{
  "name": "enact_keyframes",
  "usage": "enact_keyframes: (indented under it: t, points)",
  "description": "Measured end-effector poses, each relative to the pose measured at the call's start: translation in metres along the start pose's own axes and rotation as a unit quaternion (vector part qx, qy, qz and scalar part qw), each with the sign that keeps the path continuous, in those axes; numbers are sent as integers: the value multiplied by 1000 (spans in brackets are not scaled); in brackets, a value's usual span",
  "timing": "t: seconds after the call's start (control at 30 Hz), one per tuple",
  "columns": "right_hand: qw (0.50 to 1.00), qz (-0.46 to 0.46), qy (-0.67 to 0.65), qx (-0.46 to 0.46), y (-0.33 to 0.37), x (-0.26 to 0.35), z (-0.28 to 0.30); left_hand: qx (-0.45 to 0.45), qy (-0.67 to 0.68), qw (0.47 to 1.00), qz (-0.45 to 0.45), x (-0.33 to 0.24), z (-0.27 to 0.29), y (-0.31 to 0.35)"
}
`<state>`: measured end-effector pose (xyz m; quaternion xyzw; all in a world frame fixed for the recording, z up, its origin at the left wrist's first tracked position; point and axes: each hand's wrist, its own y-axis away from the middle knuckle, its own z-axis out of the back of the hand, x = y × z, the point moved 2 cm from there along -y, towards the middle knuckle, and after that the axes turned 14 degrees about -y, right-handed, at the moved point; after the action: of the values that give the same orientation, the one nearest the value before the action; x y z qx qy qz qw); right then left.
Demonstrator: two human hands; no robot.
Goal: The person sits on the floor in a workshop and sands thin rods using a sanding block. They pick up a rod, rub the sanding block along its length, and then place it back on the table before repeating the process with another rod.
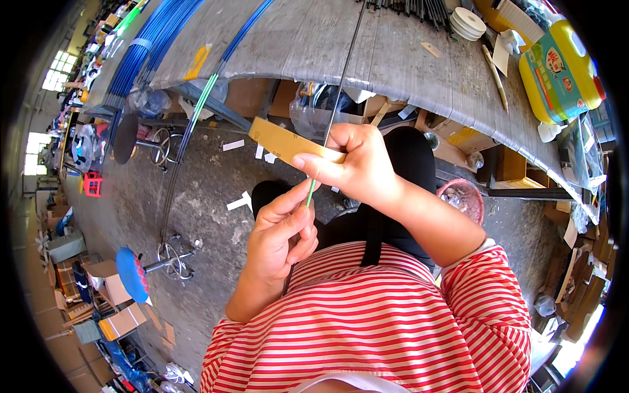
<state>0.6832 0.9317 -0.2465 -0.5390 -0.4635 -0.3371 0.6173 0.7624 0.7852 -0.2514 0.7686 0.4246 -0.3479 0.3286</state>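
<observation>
A long thin rod (339, 85), dark along its upper length and green near its lower end, slants across the grey workbench's near edge toward me. My left hand (282, 229) is closed, pinching the green end between thumb and fingers. Just above it, my right hand (360, 164) grips a flat tan-yellow strip (285, 141) with the thumb pressed on top. The strip lies across the rod, and the rod passes by the right hand's fingers. Whether the strip is folded round the rod is hidden by those fingers.
On the workbench (393, 59) lie bundled blue rods (141, 49), dark rods (419, 10), white spools (467, 23), a wooden stick (496, 77) and a yellow jug (562, 72). Blue-green rods (203, 98) overhang its edge. A pink bucket (462, 200) and wheeled stools (131, 275) stand below.
</observation>
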Motion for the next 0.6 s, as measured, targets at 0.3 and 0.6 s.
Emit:
enact_keyframes:
  t: [0.3, 0.6]
  points:
    - [1000, -9, -4, -4, 2, -3, -3, -17, -10, 1000, -4, 2, 2, 0]
    - [999, -20, -40, -23, 1, -5, -3, -13, -7, 1000, 6, 0, -2, 0]
